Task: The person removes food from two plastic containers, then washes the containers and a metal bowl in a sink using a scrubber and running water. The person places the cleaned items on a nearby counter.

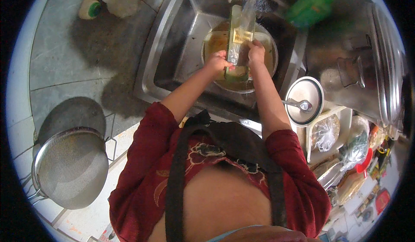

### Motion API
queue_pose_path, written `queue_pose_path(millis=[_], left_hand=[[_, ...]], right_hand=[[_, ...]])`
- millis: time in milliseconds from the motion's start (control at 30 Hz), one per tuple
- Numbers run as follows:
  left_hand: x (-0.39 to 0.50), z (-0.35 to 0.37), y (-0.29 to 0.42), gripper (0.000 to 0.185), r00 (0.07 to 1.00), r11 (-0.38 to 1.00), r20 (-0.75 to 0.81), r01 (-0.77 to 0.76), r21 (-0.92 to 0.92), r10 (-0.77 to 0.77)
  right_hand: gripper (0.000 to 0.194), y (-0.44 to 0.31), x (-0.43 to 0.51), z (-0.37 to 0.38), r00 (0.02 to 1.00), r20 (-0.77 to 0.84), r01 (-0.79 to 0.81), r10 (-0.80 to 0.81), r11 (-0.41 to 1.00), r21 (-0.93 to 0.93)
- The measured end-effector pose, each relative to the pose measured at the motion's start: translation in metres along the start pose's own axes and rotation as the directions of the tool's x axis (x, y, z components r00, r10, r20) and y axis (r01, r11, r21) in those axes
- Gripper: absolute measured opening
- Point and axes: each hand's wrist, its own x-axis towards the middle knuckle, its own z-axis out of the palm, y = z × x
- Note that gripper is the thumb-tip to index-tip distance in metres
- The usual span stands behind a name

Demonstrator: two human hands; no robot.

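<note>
Over a stainless steel sink, a long green-edged grater [243, 36] with a yellowish toothed insert lies lengthwise under a stream of water [252, 5]. My left hand [218, 63] grips its lower left edge, and my right hand [256, 52] holds its right side near the insert. Directly beneath sits a round metal bowl [275, 60] of brownish water, with a pale rectangular container [215, 38] partly visible in it. The undersides of my fingers are hidden.
A large mesh strainer [71, 169] stands at lower left. Right of the sink [152, 31] are a plate [300, 88] with a spoon [304, 106], a big metal pot [343, 63], and a white tray [345, 122] holding a bagged item. A green bottle [311, 7] lies behind.
</note>
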Motion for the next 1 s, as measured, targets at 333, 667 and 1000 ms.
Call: queue_pose_path(millis=[333, 667, 1000], left_hand=[[0.007, 0.005, -0.016, 0.027, 0.990, 0.981, -0.111, -0.106, -0.162, 0.089], [-0.019, 0.034, 0.010, 0.024, 0.974, 0.981, -0.120, -0.189, 0.053, 0.194], [-0.019, 0.042, 0.015, 0.024, 0.956, 0.972, -0.197, -0.193, 0.137, 0.217]], right_hand=[[0.039, 0.004, -0.011, 0.006, 0.996, 0.038, 0.072, -0.083, 0.974, 0.216], [0.032, 0.006, -0.012, 0.018, 0.970, -0.013, 0.229, -0.242, 0.933, -0.279], [0.035, -0.015, -0.053, 0.023, 0.998, 0.030, 0.041, -0.047, 0.983, 0.178]])
